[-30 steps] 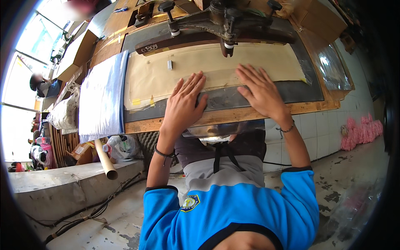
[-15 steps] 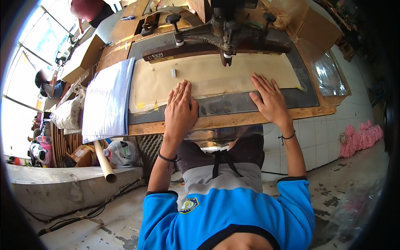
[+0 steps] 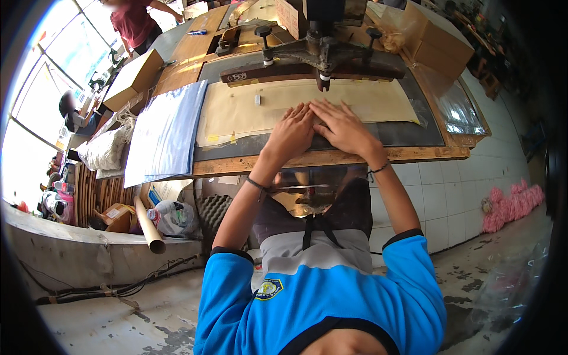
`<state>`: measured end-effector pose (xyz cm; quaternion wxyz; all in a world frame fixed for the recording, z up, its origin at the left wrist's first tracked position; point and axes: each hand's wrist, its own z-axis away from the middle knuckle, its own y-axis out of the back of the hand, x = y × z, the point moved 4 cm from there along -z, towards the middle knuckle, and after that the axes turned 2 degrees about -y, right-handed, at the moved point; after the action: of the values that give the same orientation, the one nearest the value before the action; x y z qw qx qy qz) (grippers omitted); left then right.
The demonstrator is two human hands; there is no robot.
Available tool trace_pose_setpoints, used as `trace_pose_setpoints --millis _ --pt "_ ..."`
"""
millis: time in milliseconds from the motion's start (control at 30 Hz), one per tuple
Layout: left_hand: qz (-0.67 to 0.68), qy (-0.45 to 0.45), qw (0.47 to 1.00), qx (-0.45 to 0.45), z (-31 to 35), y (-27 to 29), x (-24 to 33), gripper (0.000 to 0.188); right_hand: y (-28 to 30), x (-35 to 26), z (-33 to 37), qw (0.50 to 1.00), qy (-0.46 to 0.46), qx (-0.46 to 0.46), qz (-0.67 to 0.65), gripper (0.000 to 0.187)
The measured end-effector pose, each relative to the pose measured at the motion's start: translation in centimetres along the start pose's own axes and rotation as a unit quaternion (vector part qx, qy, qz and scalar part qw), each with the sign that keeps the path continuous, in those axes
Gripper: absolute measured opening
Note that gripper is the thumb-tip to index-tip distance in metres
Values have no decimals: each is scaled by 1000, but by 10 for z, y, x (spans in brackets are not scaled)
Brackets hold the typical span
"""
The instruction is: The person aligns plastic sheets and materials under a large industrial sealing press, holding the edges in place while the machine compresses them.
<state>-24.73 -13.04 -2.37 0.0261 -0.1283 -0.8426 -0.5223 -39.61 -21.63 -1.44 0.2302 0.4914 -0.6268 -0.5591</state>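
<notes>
Beige sheet (image 3: 228, 121) lies on black mat (image 3: 408, 136) atop tabletop (image 3: 414, 154). Left hand (image 3: 291, 131), right hand (image 3: 344, 131) flat on it, fingers straight, gripping nothing. Imo: light even pressure, no creasing.

"What are you touching?"
"My fingers (image 3: 297, 113) rest on a long tan sheet (image 3: 287, 96). It lies flat on a dark board (image 3: 408, 136)."
"What's its near edge like?"
"A bit wavy, I see, with little yellow bits (image 3: 232, 138) near the left corner."
</notes>
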Motion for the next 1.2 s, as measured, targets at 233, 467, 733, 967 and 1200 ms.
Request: trace_pose_setpoints --millis 233,467,733,967,1200 --pt "25 79 996 -16 26 28 -21 47 15 22 18 999 -50 1 1 62" --pt "9 176 983 54 43 30 -31 48 35 81 62 984 -155 42 73 61" --pt "4 172 983 58 34 37 -29 37 43 71 57 986 -135 64 67 61" --pt "-30 110 991 66 19 27 -23 40 29 54 39 997 -74 25 13 56" --pt "-93 82 992 -21 5 16 -47 56 23 90 31 995 -91 18 37 56"
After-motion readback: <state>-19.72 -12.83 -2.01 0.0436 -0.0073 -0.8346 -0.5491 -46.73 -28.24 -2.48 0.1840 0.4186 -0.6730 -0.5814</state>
